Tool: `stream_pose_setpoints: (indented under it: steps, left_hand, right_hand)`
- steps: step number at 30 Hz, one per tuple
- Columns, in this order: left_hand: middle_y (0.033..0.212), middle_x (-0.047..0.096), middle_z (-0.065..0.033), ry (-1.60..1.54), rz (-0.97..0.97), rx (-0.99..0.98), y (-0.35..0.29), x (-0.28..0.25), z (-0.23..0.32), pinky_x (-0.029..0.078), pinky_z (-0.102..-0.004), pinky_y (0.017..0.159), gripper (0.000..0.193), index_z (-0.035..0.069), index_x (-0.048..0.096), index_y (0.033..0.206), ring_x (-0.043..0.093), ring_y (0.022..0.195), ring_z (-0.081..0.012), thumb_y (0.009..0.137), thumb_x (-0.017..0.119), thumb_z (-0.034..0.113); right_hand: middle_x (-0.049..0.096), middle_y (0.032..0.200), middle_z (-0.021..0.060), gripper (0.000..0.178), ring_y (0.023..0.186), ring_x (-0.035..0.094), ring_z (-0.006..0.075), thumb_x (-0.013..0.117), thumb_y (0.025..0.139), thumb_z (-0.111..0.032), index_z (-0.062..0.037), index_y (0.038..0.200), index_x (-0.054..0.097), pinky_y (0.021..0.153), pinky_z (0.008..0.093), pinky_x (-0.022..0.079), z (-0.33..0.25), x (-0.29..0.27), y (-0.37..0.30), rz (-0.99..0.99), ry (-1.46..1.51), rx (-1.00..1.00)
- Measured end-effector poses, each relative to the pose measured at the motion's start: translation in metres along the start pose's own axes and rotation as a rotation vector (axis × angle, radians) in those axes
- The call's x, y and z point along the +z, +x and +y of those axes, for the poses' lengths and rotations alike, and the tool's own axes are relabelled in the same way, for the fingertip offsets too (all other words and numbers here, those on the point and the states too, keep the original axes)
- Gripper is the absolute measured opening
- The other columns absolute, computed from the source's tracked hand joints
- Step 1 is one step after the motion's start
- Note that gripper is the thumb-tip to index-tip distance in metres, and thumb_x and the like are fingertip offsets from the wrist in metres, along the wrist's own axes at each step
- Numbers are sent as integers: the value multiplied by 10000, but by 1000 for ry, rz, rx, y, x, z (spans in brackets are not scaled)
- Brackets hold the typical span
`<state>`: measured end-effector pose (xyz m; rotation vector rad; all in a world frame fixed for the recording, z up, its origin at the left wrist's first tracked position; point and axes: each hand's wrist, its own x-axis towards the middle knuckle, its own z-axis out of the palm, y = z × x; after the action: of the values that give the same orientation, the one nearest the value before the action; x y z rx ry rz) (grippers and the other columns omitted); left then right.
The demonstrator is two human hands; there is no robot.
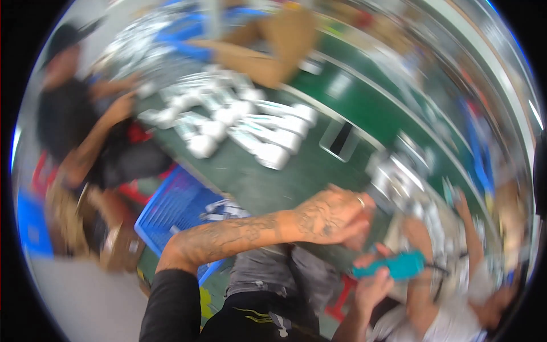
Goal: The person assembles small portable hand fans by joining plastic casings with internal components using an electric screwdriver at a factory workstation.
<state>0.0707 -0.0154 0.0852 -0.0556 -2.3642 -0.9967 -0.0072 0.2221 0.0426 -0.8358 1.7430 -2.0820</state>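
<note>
My left hand [336, 218] reaches across above the near table edge, its fingers curled inward. The picture is smeared there, and what they hold, if anything, cannot be made out. Below and to the right of it, my right hand [373, 288] is wrapped round a teal corded electric screwdriver [399, 265], whose dark cord trails off to the right. Beyond my left hand, a shiny metal piece [397, 181] stands on the green table [285, 185]. Rows of white parts with rounded ends [272, 132] lie farther off on the tabletop.
A pale-framed dark phone-like slab [340, 140] lies by the white parts. An open cardboard box [285, 48] stands at the back. A blue basket [171, 208] holds small parts at the left. One person [71, 111] sits at the left, another [456, 308] at the lower right.
</note>
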Motion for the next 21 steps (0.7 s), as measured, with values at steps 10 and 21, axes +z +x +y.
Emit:
stream_pose_setpoints:
  steps: [10, 21]
  left_hand:
    - [1055, 649, -146, 253, -76, 66, 123, 226, 7, 539, -446, 750, 475, 0, 637, 1131, 662, 888, -311, 995, 595, 453]
    - [997, 681, -132, 269, -143, -264, 124, 246, 4, 537, -474, 853, 377, 56, 679, 1047, 668, 990, -367, 876, 682, 391]
  right_hand:
    - [663, 918, 121, 653, 847, 658, 234, 739, 956, -412, 84, 1325, 528, 768, 370, 531, -24, -83, -8, 120, 100, 39]
    - [645, 1160, 164, 576, 826, 677, 210, 751, 958, -330, 78, 1297, 527, 728, 352, 535, -16, -116, 4, 165, -39, 21]
